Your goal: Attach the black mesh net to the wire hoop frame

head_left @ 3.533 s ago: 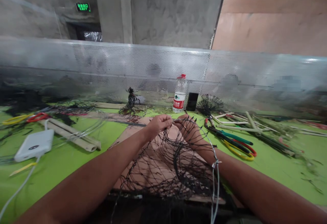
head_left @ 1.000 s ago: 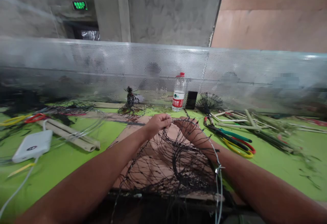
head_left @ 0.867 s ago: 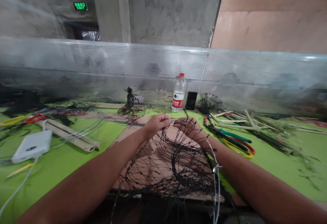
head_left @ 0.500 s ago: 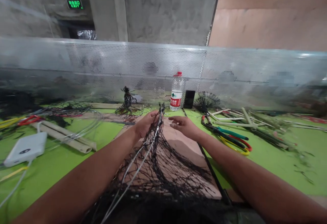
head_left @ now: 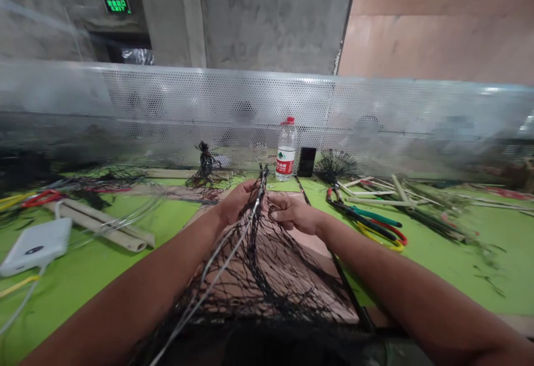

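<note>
Black netting (head_left: 254, 249) spreads from my lap over a brownish board (head_left: 346, 309) and gathers into an upright bunch at its top. My left hand (head_left: 238, 203) is closed around this bunch from the left, its fingertips partly hidden behind the strands. Pale wire (head_left: 221, 282) runs from the bunch down toward my lap at lower left. On the right side, my right hand (head_left: 294, 214) touches the net just below the bunch. Its index finger and thumb seem to pinch the mesh there, though the exact grip is small and hard to see.
A water bottle (head_left: 286, 152) and a black phone-like slab (head_left: 307, 162) stand behind the board. Pliers (head_left: 362, 218) and cut plant stalks (head_left: 434, 218) lie at right. At left are a white power bank (head_left: 36, 246), bamboo pieces (head_left: 104, 224) and red-handled scissors (head_left: 41, 198).
My right hand has moved left and slightly down onto the net; its fingers were apart from it before. The left hand still holds the bunch. The view has shifted slightly.
</note>
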A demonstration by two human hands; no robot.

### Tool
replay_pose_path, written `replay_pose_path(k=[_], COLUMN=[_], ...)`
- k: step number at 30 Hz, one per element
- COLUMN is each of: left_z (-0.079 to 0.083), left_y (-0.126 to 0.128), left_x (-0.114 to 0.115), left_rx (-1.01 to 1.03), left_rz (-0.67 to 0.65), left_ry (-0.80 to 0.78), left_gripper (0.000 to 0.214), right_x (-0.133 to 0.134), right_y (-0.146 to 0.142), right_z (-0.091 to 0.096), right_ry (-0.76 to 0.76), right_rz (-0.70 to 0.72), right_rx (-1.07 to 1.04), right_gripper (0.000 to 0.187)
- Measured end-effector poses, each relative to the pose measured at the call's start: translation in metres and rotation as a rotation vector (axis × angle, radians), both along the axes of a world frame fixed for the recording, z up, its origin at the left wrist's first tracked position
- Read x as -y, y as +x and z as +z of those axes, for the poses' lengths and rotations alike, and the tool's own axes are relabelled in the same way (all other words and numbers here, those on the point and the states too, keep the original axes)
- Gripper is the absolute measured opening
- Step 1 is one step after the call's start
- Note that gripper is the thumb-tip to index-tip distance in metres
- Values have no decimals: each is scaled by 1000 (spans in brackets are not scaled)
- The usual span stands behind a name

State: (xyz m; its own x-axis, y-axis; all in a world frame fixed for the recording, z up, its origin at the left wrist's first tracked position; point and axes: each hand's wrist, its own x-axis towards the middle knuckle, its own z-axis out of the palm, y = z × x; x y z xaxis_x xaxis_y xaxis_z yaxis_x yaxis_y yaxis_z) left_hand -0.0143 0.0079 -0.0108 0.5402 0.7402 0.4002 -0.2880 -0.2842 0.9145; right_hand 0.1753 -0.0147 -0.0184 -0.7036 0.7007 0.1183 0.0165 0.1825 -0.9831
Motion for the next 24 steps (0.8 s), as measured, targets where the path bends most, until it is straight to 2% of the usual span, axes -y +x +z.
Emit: replay_pose_path(k=[2, 5, 8, 10, 13, 18, 22, 24], left_z=[-1, 0, 3, 5, 6, 5, 4, 4], left_y=[-3, -4, -1, 1, 4, -1, -4, -5], left_x=[-3, -4, -3, -2, 0, -1, -5, -8], left_rx=[-43, -190, -397, -531, -679, -827, -927, -965], left_rz=[38, 119, 238, 324, 398, 341, 346, 350], left_ry=[35, 118, 245, 353, 498, 600, 712, 725], left_gripper=[37, 32, 30, 30, 30, 37, 33, 33], right_x=[-5, -12, -12, -10, -8, -2, 8, 8], right_y=[3, 13, 27, 34, 40, 38, 41, 45], right_z=[1, 4, 11, 15, 16, 16, 22, 23], right_ry=[86, 331, 695, 841, 877, 830, 733, 695], right_rz=[-114, -468, -813, -880, -836, -778, -483, -380], right_rx=[40, 144, 425, 664, 876, 904, 915, 945], right_gripper=[41, 34, 25, 21, 18, 16, 31, 36])
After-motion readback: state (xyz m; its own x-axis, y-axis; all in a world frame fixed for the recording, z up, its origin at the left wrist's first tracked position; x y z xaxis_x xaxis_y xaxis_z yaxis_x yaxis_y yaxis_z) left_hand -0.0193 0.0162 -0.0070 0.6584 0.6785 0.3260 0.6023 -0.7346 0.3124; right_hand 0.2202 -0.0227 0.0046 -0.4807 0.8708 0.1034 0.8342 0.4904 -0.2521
